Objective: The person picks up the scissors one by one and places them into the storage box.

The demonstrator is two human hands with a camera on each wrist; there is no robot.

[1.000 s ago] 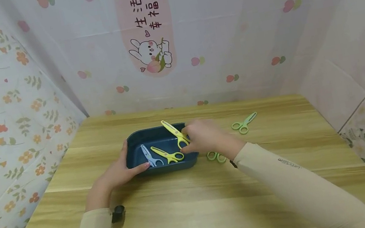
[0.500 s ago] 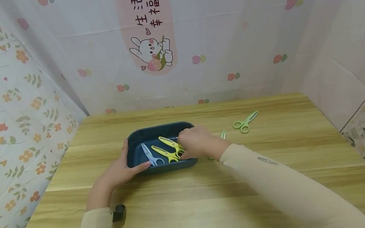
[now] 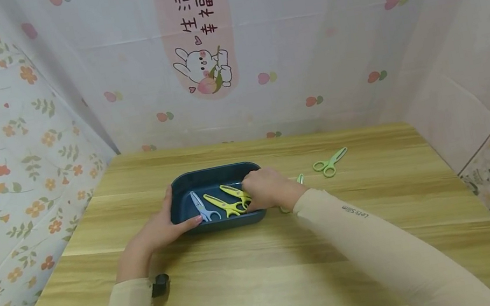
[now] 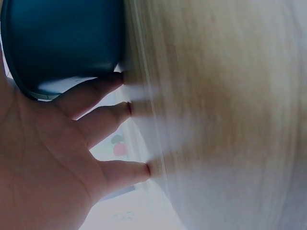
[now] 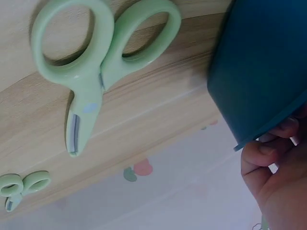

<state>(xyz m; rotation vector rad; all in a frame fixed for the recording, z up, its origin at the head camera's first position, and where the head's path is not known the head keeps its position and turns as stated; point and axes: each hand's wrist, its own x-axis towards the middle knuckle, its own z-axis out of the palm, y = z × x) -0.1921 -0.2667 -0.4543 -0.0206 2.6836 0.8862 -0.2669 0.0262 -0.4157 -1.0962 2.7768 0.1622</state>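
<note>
A dark blue rectangular bin (image 3: 223, 224) stands on the table with scissors in it. My left hand (image 3: 156, 234) rests at the bin's left end, thumb over the front rim. In the left wrist view, three straight, spread fingers (image 4: 103, 125) reach down to the tabletop beside the bin. Inside the bin's right end, my right hand (image 3: 268, 190), fingers curled, holds yellow scissors (image 3: 233, 192) by the handles, which the hand largely hides. A second pair of yellow scissors (image 3: 225, 206) lies just left of them. Light blue scissors (image 3: 200, 207) lie near my left thumb.
Two pairs of green scissors lie on the wooden table (image 3: 247, 278) right of the bin. The farther green scissors (image 3: 331, 163) are fully visible; the nearer green scissors (image 5: 86, 91) are partly behind my right wrist in the head view. A patterned curtain (image 3: 304, 44) hangs behind.
My right hand has lowered the yellow scissors from above the rim into the bin, then shifted slightly right with them. My left hand has stayed at the bin's left end.
</note>
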